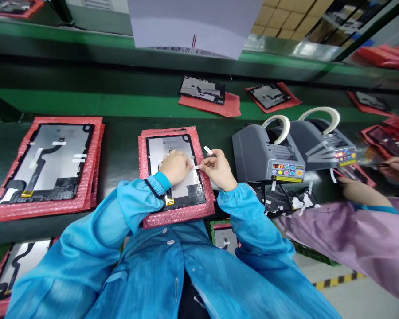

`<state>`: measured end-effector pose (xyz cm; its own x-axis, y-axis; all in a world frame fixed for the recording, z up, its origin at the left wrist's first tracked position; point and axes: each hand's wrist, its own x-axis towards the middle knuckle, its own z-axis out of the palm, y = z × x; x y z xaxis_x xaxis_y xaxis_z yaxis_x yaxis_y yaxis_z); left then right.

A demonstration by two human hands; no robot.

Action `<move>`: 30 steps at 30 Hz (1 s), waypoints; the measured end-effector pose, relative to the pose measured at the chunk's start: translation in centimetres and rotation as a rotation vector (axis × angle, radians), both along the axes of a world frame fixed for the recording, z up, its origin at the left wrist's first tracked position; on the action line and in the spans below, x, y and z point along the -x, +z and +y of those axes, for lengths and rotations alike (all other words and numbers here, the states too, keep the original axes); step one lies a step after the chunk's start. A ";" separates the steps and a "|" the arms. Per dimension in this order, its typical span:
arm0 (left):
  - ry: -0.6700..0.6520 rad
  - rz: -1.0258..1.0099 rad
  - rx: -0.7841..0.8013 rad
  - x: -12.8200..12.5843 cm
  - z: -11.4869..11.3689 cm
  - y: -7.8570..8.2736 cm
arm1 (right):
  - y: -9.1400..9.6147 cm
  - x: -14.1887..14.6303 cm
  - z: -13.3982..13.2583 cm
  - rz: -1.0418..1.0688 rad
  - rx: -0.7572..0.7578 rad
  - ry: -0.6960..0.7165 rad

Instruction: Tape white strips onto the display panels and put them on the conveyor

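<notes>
A tablet back panel (pixel 173 150) lies on a red bubble-wrap sheet (pixel 176 215) right in front of me. My left hand (pixel 175 166) rests on the panel with its fingers curled, pinching one end of a small white tape strip (pixel 195 167). My right hand (pixel 217 169) pinches the other end of that strip just above the panel's right edge. A second white strip (pixel 208 150) sticks up from my right hand's fingers. Both sleeves are blue.
A stack of panels on red wrap (pixel 49 164) lies to the left. Two grey tape dispensers (pixel 269 155) (pixel 322 141) stand to the right. A co-worker's hands (pixel 395 170) in a purple sleeve work at the far right. More panels (pixel 202 91) lie on the green belt behind.
</notes>
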<state>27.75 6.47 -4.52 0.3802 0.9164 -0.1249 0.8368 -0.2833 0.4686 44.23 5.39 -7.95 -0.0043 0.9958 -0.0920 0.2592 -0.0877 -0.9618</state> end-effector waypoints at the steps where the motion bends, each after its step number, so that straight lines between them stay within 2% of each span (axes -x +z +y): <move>1: -0.006 0.012 0.000 -0.1 -0.1 0.0 | -0.1 0.0 0.1 -0.014 0.008 0.002; 13: -0.037 0.018 -0.040 -0.2 -0.2 -0.6 | -0.1 0.0 0.2 -0.084 0.041 0.036; 19: -0.006 0.051 -0.068 -0.3 -0.6 -0.7 | -2.1 -0.7 0.7 -0.129 -0.013 0.035; 22: 0.040 -0.018 -0.082 0.3 -0.3 -0.8 | -2.6 -1.6 0.6 -0.108 -0.017 0.017; 25: 0.082 -0.170 -0.127 1.5 0.6 -0.4 | -1.4 -2.1 0.2 -0.106 -0.105 0.077; 28: 0.002 -0.312 -0.164 2.5 1.5 0.4 | 0.9 -1.9 0.0 -0.191 -0.191 0.250; 30: -0.063 -0.338 -0.159 2.5 1.7 1.0 | 2.3 -1.3 0.1 -0.254 -0.230 0.342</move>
<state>25.23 8.19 -3.52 0.4315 0.8880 0.1589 0.6215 -0.4203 0.6612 45.57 5.52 -5.69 -0.3408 0.9358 0.0896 0.4652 0.2507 -0.8490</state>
